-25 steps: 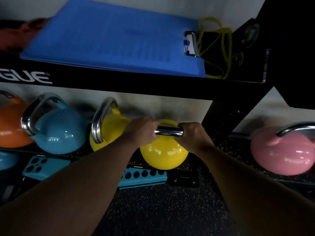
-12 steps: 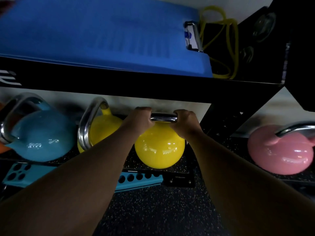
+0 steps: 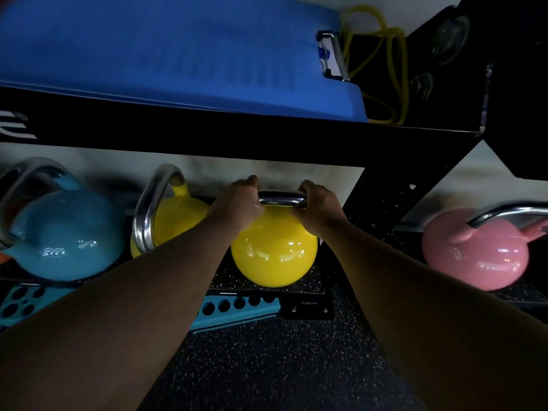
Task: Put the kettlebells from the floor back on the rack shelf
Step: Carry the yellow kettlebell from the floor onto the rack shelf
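A yellow kettlebell with a chrome handle sits at the front edge of the speckled lower rack shelf, just left of the black upright. My left hand and my right hand both grip its handle, one at each end. A second yellow kettlebell stands to its left on the same shelf, partly hidden behind my left forearm. A teal kettlebell stands farther left.
A pink kettlebell rests on the shelf section right of the black upright. The upper shelf carries a blue mat and a yellow band. A teal perforated bar lies under the shelf; speckled black floor lies below.
The yellow kettlebell has moved forward under the upper shelf and onto the lower shelf, with both hands still on its handle. The view has shifted closer and slightly left.
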{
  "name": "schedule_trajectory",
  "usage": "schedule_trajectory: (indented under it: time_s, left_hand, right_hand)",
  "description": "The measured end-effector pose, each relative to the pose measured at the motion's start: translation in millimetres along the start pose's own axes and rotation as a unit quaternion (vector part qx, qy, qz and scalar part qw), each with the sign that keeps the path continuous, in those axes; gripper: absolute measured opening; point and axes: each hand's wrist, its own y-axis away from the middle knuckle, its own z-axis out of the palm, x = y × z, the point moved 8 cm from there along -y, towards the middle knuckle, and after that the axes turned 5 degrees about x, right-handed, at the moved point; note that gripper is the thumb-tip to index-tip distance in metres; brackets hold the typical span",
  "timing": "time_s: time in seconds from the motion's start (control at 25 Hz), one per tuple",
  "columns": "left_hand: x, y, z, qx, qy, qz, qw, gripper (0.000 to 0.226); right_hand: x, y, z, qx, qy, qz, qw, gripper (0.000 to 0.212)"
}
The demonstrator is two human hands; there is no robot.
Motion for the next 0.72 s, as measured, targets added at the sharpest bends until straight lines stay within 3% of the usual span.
schedule_trajectory:
  time_s: [0.2, 0.52, 0.72]
  left_hand:
    - [4.9, 8.3, -6.7, -0.002, -0.017, 0.061, 0.998, 0.037]
    - [17.0, 33.5, -28.3, -0.017, -0.111, 0.063, 0.992, 0.063]
    - [75.6, 69.0, -23.7, 0.029, -0.165, 0.056, 0.984, 0.077]
  right_hand:
    - [1.1, 11.9, -6.0, -0.012, 0.038, -0.038, 0.999, 0.041]
    - [6.4, 42.2, -35.7, -0.009, 0.023, -0.053, 0.998, 0.054]
    - [22.7, 85.4, -83.1, 0.011, -0.011, -0.074, 0.997, 0.041]
